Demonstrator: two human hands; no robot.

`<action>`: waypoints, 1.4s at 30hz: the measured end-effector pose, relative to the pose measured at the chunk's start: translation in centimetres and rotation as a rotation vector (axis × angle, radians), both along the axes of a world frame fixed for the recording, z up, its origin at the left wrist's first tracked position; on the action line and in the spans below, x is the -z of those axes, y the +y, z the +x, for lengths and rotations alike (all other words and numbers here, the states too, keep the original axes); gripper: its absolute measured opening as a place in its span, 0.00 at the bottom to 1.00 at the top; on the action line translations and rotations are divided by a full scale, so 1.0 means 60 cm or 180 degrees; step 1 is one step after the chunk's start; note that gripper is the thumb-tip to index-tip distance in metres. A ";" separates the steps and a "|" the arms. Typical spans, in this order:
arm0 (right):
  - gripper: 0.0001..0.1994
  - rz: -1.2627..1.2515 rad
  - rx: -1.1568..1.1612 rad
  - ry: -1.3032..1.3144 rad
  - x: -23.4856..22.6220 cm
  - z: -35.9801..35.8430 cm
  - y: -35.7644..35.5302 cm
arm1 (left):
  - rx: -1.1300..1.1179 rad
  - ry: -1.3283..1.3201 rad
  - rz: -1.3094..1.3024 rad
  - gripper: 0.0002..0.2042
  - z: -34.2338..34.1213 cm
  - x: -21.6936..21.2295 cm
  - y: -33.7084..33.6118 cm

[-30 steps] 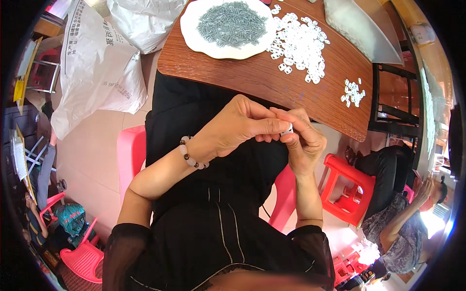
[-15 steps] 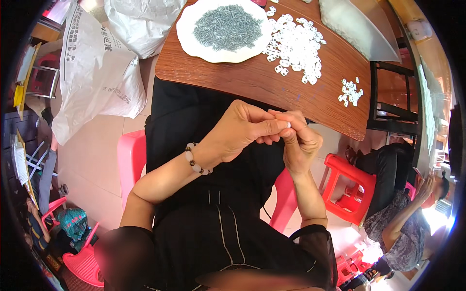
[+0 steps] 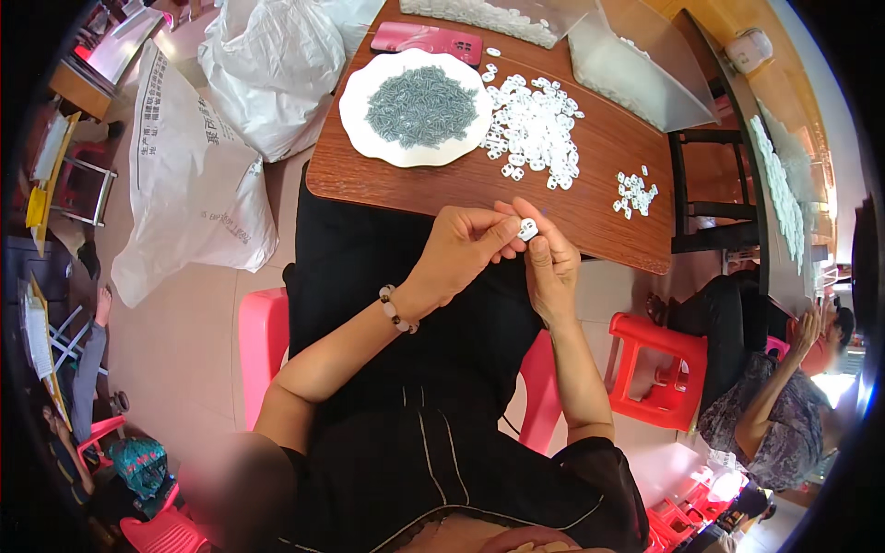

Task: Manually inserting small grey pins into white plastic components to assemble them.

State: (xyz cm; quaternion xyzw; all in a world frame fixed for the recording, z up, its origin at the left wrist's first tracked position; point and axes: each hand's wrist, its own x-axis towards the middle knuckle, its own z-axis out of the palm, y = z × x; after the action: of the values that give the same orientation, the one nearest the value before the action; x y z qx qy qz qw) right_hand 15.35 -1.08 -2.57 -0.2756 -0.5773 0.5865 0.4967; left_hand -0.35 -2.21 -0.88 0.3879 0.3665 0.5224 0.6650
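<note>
A small white plastic piece with holes (image 3: 527, 229) sits between my fingertips, just off the near edge of the table. My left hand (image 3: 461, 256), with a beaded bracelet on its wrist, pinches it from the left. From the other side my right hand (image 3: 554, 267) has its thumb and fingers on the same piece. Beyond my hands lies a spread of similar white pieces (image 3: 535, 129). A smaller group of white pieces (image 3: 634, 194) is at the table's right. To the left, small grey rod-like pieces (image 3: 422, 106) are heaped on a white scalloped plate (image 3: 361, 138).
The brown wooden table (image 3: 396, 189) carries a pink phone (image 3: 426, 41) and clear bins (image 3: 636, 74) of white pieces at the back. White sacks (image 3: 189, 184) stand at left. A red stool (image 3: 656, 369) and a seated person (image 3: 765, 415) are at right.
The view has shifted, so more of the table's back shows. The white piece between my fingers is turned so its holed face shows; before, the fingers mostly covered it.
</note>
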 end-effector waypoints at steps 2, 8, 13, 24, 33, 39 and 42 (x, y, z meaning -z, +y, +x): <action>0.22 0.0023 -0.0013 -0.0011 0.005 0.001 0.002 | -0.0069 -0.0037 0.0039 0.12 0.000 0.003 0.000; 0.22 0.0141 -0.0045 -0.0162 0.005 -0.001 0.004 | -0.0103 0.0012 0.0177 0.13 -0.004 0.009 -0.003; 0.22 0.0119 -0.0062 -0.0215 0.007 -0.001 0.002 | -0.0194 0.0166 0.0207 0.13 -0.003 0.011 -0.005; 0.23 0.0121 -0.0176 -0.0115 0.007 -0.009 0.001 | -0.0161 0.0203 0.0239 0.13 -0.015 0.007 -0.017; 0.24 0.0087 -0.0132 -0.0258 0.003 0.003 -0.013 | -0.0123 -0.0015 0.0287 0.12 -0.010 0.010 -0.029; 0.24 0.0086 -0.0150 -0.0235 0.000 -0.007 -0.014 | -0.0111 -0.0110 0.0253 0.12 -0.019 0.022 -0.028; 0.23 0.0073 -0.0150 -0.0264 -0.005 -0.010 -0.013 | -0.0041 -0.0138 0.0134 0.13 -0.025 0.020 -0.028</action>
State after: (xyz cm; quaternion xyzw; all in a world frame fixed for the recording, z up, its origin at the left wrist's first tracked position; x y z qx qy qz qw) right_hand 14.74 -1.87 -2.25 -0.2803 -0.6105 0.5794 0.4615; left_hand -1.83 -3.87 -2.11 0.3881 0.3434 0.5426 0.6611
